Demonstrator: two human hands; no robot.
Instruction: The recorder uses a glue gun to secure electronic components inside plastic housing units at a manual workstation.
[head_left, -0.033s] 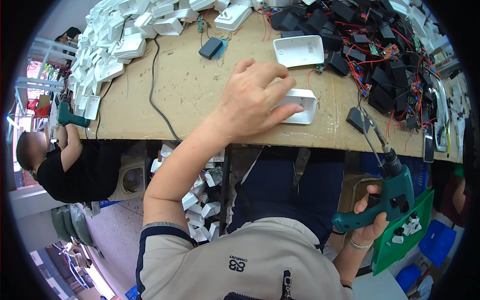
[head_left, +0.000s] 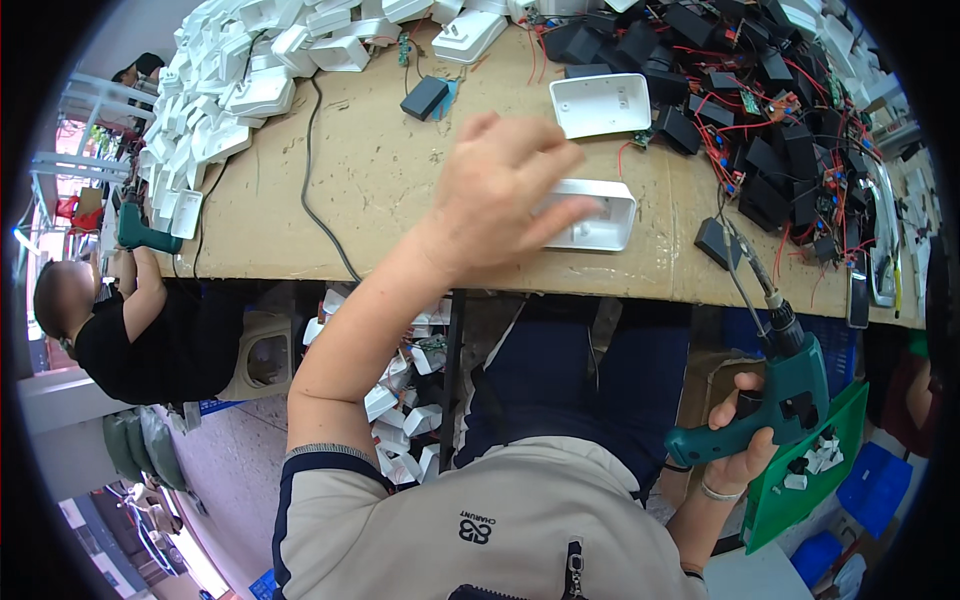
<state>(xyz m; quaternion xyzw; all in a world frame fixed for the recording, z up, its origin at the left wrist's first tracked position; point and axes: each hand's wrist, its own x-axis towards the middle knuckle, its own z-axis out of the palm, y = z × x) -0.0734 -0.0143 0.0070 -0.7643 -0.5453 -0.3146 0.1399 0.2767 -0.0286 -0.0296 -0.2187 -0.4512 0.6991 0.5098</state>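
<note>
My left hand, blurred by motion, is above the cardboard-covered bench. Its fingers are apart and loosely bent, and nothing shows in them. The thumb reaches over a white plastic housing half, hiding its left part. A second white housing half lies farther back, its hollow side up. Down at the right, below the bench edge, my right hand grips the handle of a green electric screwdriver, its bit end pointing up toward the bench. By that tip sits a black box with wires.
White plastic housings pile up at the far left; black boxes with red wires heap at the right. One black box rests mid-bench near a dark cable. A green bin stands lower right. Another person sits at left.
My left hand has shifted slightly to the left and looks more blurred. My right hand keeps its hold on the electric screwdriver.
</note>
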